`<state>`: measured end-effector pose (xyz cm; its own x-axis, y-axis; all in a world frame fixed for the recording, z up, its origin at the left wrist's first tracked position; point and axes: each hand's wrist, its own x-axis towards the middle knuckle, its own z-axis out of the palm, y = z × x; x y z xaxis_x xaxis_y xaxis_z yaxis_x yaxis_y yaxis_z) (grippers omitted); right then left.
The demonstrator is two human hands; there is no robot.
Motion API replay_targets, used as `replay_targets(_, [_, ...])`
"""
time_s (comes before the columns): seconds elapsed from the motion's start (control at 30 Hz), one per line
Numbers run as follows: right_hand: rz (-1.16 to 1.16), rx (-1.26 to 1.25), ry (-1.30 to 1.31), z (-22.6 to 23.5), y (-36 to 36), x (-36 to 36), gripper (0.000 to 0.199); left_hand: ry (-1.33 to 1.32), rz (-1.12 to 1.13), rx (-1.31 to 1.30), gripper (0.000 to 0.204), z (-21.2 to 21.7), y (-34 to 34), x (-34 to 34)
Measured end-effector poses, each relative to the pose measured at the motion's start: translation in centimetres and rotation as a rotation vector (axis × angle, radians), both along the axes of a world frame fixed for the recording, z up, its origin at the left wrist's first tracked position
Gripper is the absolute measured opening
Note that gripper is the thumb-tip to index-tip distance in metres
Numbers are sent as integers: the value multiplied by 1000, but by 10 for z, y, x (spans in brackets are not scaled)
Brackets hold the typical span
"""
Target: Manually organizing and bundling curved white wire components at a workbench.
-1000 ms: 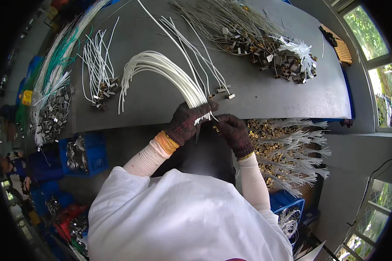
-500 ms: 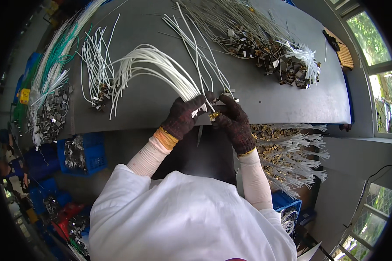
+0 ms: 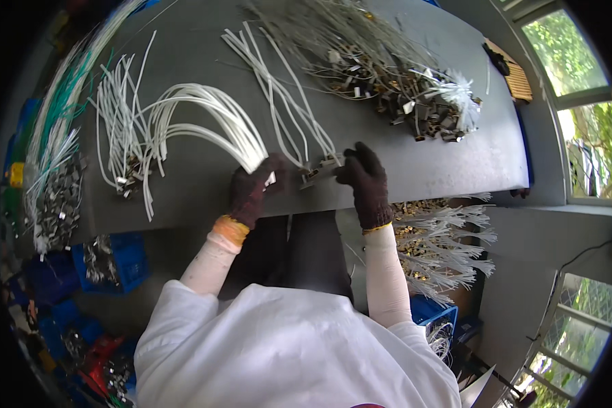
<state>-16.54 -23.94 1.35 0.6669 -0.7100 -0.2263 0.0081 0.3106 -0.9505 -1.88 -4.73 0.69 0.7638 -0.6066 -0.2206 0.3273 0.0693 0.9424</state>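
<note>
My left hand [image 3: 255, 192], in a dark knitted glove, is closed around a thick bundle of white cables [image 3: 214, 109]. The cables arch up and to the left, and their near ends show beside my fingers. My right hand [image 3: 367, 187], gloved alike, is at the table's front edge with its fingers apart. Just left of its fingertips lie several loose white cables [image 3: 282, 98] with small metal connectors [image 3: 319, 170] at their near ends. Whether the fingertips touch the closest connector, I cannot tell.
On the grey table [image 3: 217, 194], a bunch of white cables [image 3: 119, 112] lies to the left. A large heap of connectors [image 3: 421, 109] with thin cables is at the far right. Green and white cables [image 3: 61, 136] hang at the left edge. Gold-ended bundles [image 3: 435, 245] sit below the right edge.
My hands have moved apart, the left one to the left with the bundle. My right hand has let go of the gold-coloured connector it held. The whole view has shifted slightly.
</note>
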Motion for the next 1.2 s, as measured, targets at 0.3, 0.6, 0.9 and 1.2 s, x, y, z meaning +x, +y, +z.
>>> replay_targets(0.3, [-271, -370, 321, -4, -146, -20, 49, 348, -149, 77, 32, 21, -29, -7])
replay_targets(0.6, [-159, -43, 336, 4, 10, -118, 23, 778, -379, -313, 34, -16, -99, -55])
replay_targets(0.9, [102, 171, 610, -25, 130, -320, 20, 282, -484, -366, 35, -34, -150, -69])
replay_targets(1.2, [297, 211, 560, -55, 133, -369, 23, 611, -85, -390, 20, 14, -129, 24])
